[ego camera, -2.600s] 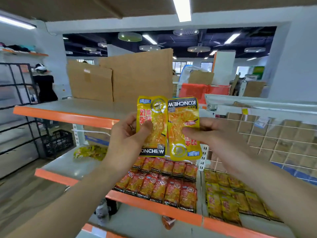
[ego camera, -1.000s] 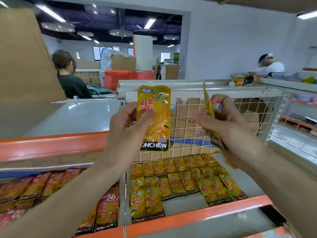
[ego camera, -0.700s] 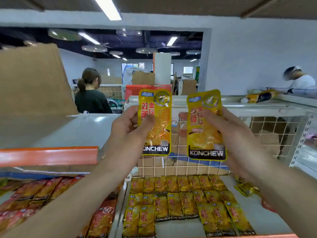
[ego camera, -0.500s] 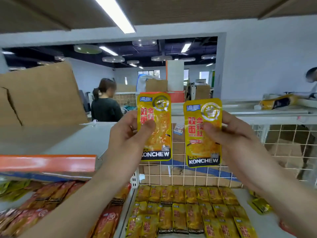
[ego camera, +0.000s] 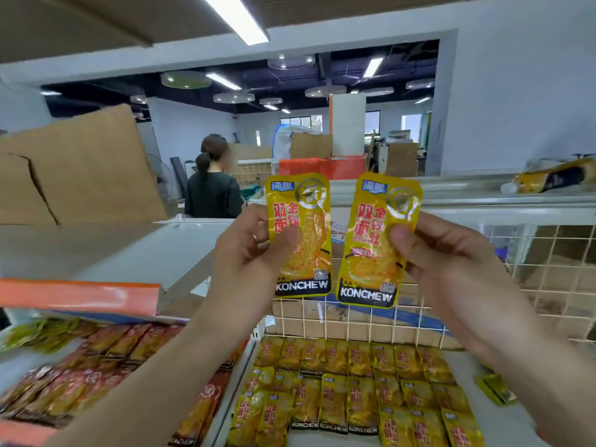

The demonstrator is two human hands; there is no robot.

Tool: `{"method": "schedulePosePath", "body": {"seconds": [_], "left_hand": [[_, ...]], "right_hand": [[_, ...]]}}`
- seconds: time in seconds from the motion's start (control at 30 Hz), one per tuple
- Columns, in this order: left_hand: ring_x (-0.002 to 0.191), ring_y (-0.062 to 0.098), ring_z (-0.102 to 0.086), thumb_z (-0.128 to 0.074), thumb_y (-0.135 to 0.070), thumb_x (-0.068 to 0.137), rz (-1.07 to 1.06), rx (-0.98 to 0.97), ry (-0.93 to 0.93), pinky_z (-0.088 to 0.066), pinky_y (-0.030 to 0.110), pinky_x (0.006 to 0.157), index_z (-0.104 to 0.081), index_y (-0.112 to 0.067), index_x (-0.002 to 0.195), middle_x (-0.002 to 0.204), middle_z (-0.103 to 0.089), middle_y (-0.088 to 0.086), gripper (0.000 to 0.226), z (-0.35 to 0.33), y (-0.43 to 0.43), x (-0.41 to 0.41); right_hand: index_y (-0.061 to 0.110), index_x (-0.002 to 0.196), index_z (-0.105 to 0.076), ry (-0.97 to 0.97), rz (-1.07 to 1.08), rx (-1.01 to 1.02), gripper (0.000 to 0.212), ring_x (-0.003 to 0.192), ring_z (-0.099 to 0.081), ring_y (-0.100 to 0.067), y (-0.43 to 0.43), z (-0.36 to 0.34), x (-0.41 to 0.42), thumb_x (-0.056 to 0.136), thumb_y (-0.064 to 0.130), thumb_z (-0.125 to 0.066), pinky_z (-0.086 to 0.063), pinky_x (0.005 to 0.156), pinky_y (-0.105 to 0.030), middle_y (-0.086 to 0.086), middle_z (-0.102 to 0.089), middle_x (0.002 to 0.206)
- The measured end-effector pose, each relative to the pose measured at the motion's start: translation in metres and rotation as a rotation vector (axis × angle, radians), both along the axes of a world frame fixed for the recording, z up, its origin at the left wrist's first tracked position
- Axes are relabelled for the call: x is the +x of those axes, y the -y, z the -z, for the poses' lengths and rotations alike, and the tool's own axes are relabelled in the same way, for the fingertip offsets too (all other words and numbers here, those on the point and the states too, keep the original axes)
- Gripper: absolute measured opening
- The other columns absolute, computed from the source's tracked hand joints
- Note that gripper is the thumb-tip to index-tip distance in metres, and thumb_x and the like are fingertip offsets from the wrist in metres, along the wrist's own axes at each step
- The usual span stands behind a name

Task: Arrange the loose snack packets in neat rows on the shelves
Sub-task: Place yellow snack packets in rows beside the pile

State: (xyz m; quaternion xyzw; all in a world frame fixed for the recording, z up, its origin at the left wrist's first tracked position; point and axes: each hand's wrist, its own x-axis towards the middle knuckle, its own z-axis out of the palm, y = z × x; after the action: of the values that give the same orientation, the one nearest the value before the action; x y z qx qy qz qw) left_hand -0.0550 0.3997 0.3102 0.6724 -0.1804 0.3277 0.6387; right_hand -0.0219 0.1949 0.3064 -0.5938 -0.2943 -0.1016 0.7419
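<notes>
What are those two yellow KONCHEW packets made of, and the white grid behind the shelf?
Left packet and right packet: likely thin plastic or foil-laminate film with a glossy finish. Light glints off them, and their sealed edges look flat. White grid: probably painted or coated metal wire, judging by its thin, straight, crossing rods. The coating itself cannot be told.

In front of the white wire mesh panel (ego camera: pixel 371 321), the left packet (ego camera: pixel 300 235) and right packet (ego camera: pixel 377 240) are both yellow, with red characters, a blue corner tag, a silver round seal and a black band lettered in white. Below the mesh lie yellow packet rows (ego camera: pixel 361 391). To its left are red-orange packets (ego camera: pixel 96 366) under an orange shelf edge (ego camera: pixel 77 295).
</notes>
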Motion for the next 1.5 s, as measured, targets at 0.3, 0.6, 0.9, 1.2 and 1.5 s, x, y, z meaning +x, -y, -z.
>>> {"method": "schedulePosePath", "body": {"seconds": [0.3,0.6,0.9,1.2,1.5], "left_hand": [[0.080,0.013,-0.068,-0.062,-0.014,0.092,0.162,-0.012,0.038,-0.054,0.025,0.072,-0.066,-0.018,0.097,0.089,-0.076,-0.003,0.008,0.003,0.027,0.049],[0.077,0.014,-0.066,-0.064,-0.021,0.087,0.286,-0.020,0.062,-0.052,0.023,0.067,-0.067,-0.013,0.097,0.089,-0.075,0.004,0.013,0.021,0.023,0.091],[0.074,0.041,-0.055,-0.065,-0.023,0.086,0.297,0.017,0.047,-0.043,0.032,0.067,-0.069,-0.012,0.094,0.083,-0.067,0.020,0.015,0.054,0.001,0.119],[0.063,0.034,-0.047,-0.066,-0.023,0.084,0.240,0.027,-0.062,-0.038,0.026,0.063,-0.073,-0.018,0.086,0.067,-0.064,0.010,0.009,0.085,0.012,0.128],[0.060,0.011,-0.047,-0.068,-0.009,0.089,0.088,0.008,-0.264,-0.038,0.019,0.057,-0.072,-0.015,0.076,0.061,-0.058,-0.004,0.015,0.135,0.025,0.133]], "right_hand": [[0.021,0.091,-0.079,0.002,0.246,-0.100,0.023,0.089,-0.072,-0.015,0.028,-0.009,0.016,0.077,0.024,-0.062,-0.054,0.085,-0.037,-0.002,-0.077,0.095],[0.011,0.088,-0.077,0.009,0.357,-0.137,0.020,0.083,-0.071,-0.013,0.028,-0.003,0.033,0.077,0.020,-0.063,-0.055,0.075,-0.020,-0.005,-0.077,0.090],[0.016,0.091,-0.076,-0.019,0.400,-0.133,0.020,0.079,-0.070,-0.004,0.006,0.022,0.051,0.088,0.005,-0.061,-0.050,0.071,-0.010,0.001,-0.078,0.086],[0.009,0.094,-0.075,-0.110,0.374,-0.209,0.014,0.083,-0.068,-0.014,0.015,0.067,0.080,0.090,0.007,-0.062,-0.054,0.077,-0.022,-0.009,-0.076,0.091],[0.018,0.089,-0.077,-0.236,0.344,-0.280,0.020,0.077,-0.069,-0.009,0.046,0.109,0.107,0.092,0.004,-0.063,-0.054,0.073,-0.020,-0.001,-0.077,0.084]]}}
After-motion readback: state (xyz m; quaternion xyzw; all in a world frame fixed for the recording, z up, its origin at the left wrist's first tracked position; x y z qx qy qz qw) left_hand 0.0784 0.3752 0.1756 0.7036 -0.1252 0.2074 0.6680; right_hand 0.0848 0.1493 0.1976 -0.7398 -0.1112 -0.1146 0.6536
